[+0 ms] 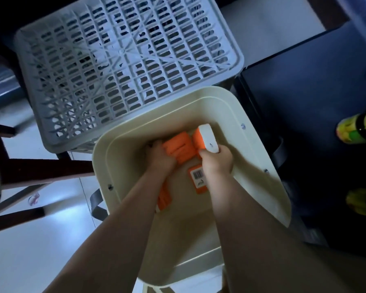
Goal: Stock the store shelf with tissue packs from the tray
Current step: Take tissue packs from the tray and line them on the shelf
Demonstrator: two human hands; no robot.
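Gripping, with the fingers [206,154] of the right hand [217,162], the near end of a white-ended orange plastic-wrapped tissue pack [206,138], tipped up on edge with its long axis pointing away from the fingers towards the far wall of the deep cream plastic tray [251,157]. Clutching, with the curled left hand [160,155], the left edge of a flat orange tissue pack [179,148] just beside the first, towards the tray's left wall. Lower in the tray, two more: a barcode-labelled orange pack [197,178] under the right wrist, an orange pack on edge [164,197] under the left forearm. Probably mid-pickup; next, lifting both straight up over the tray's rim. Beyond the tray's far rim, an upturned grey slotted plastic crate [125,60]; right of the tray, a dark flat surface [315,92], perhaps the shelf, bearing a yellow-green bottle [355,130]
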